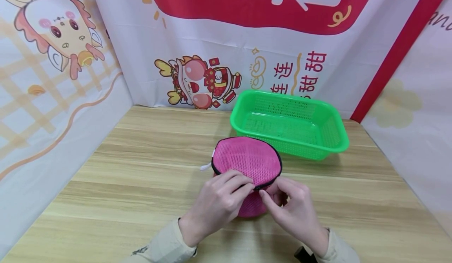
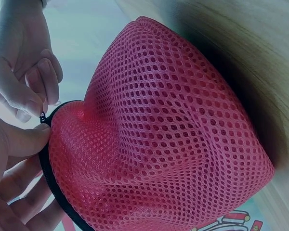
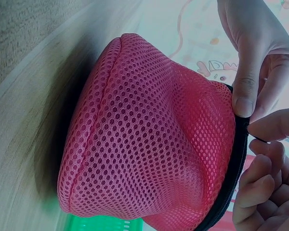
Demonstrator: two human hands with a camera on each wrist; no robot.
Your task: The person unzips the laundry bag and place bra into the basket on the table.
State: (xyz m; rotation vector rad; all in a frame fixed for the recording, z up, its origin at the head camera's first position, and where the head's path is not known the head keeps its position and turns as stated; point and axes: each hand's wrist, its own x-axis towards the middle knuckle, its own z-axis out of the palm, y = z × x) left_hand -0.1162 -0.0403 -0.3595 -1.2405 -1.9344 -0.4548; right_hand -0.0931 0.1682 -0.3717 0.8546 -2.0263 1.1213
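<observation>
A pink mesh laundry bag [image 1: 247, 157] stands on the table with its round lid on top. A black zipper [image 3: 231, 168] runs round the lid's edge, and a small white tag [image 1: 205, 167] sticks out at its left. My left hand [image 1: 216, 200] pinches the zipper band at the front of the bag, its thumb on the outer side and its fingers over the lid. Close beside it, my right hand [image 1: 294, 208] pinches the thin dark zipper pull [image 3: 258, 138] between thumb and forefinger. In the right wrist view its other fingers are curled.
A green plastic basket [image 1: 335, 137] stands behind the bag to the right, near the back wall. The wood-grain table [image 1: 123, 184] is enclosed by printed cloth [image 1: 141, 59] at the back and both sides. A dark object [image 1: 304, 255] shows by the right wrist.
</observation>
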